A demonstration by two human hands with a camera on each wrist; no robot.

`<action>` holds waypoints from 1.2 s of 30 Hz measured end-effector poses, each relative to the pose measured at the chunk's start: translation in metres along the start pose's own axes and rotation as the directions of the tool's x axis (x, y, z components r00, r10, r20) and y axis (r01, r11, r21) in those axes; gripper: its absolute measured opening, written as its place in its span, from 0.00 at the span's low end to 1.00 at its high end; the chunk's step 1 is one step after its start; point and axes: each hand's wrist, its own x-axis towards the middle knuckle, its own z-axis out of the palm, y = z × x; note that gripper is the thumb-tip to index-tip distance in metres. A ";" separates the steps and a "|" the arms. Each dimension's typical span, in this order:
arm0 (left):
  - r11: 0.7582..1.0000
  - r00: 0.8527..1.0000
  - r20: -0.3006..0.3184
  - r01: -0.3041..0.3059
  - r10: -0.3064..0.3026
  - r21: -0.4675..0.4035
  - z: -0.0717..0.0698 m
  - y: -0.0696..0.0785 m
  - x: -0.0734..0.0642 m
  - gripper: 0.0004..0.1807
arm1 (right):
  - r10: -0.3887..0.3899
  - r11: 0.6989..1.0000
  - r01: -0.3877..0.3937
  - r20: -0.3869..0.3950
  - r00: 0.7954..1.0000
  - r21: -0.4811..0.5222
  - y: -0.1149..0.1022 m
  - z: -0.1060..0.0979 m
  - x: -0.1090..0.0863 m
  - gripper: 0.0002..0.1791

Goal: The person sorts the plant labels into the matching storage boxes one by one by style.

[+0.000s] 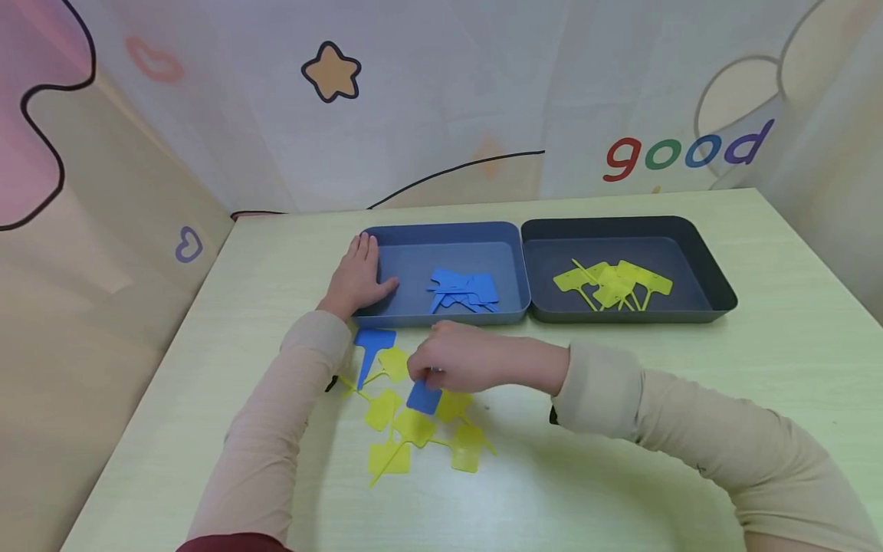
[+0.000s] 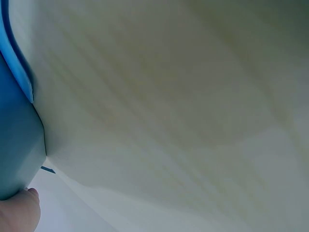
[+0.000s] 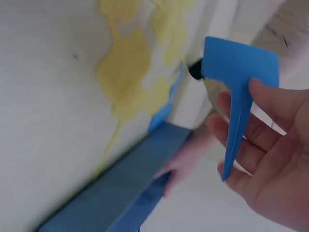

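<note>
My right hand [image 1: 458, 356] pinches a blue T-shaped plant label [image 3: 239, 63] by its stem, thumb on one side and fingers on the other. It holds the label over a scattered group of yellow plant labels [image 1: 412, 425] on the table. Another blue label [image 1: 374, 341] lies just in front of the blue tray [image 1: 441, 319]. With straight fingers, my left hand [image 1: 355, 280] rests on the left rim of that tray, the thumb reaching inside. A small pile of blue labels [image 1: 476, 285] lies in the blue tray.
Against the blue tray's right side stands a dark grey tray [image 1: 690, 303] with several yellow labels [image 1: 614, 284] in it. Both trays sit toward the back of the pale table [image 1: 621, 491]. A printed curtain [image 1: 441, 100] hangs behind.
</note>
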 end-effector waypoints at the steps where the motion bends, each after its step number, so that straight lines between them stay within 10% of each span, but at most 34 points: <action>1: 1.000 1.000 0.001 -0.001 0.001 -0.001 0.000 0.000 0.000 0.49 | 0.004 0.998 -0.003 -0.024 1.000 0.055 0.003 -0.005 0.000 0.04; 7: 1.000 1.000 0.002 -0.011 0.011 -0.008 -0.002 0.000 0.000 0.49 | 0.192 0.897 -0.067 -0.251 0.949 0.436 0.027 -0.029 -0.001 0.04; 15: 1.000 1.000 0.011 -0.016 0.016 0.008 -0.004 0.001 -0.001 0.48 | 0.620 0.546 -0.145 -0.282 0.732 0.825 0.073 -0.036 0.005 0.07; 21: 1.000 1.000 0.012 -0.014 0.013 0.003 -0.004 0.002 -0.001 0.48 | 0.782 0.371 -0.169 -0.209 0.587 0.913 0.102 -0.029 0.014 0.14; 29: 1.000 1.000 0.013 -0.001 0.001 -0.002 -0.006 0.003 -0.003 0.48 | 0.871 0.279 -0.208 -0.155 0.467 0.938 0.136 -0.004 0.028 0.23; 36: 1.000 1.000 0.005 -0.001 0.001 0.006 -0.004 0.002 -0.002 0.48 | 0.899 0.236 -0.283 -0.099 0.426 0.930 0.149 0.017 0.036 0.22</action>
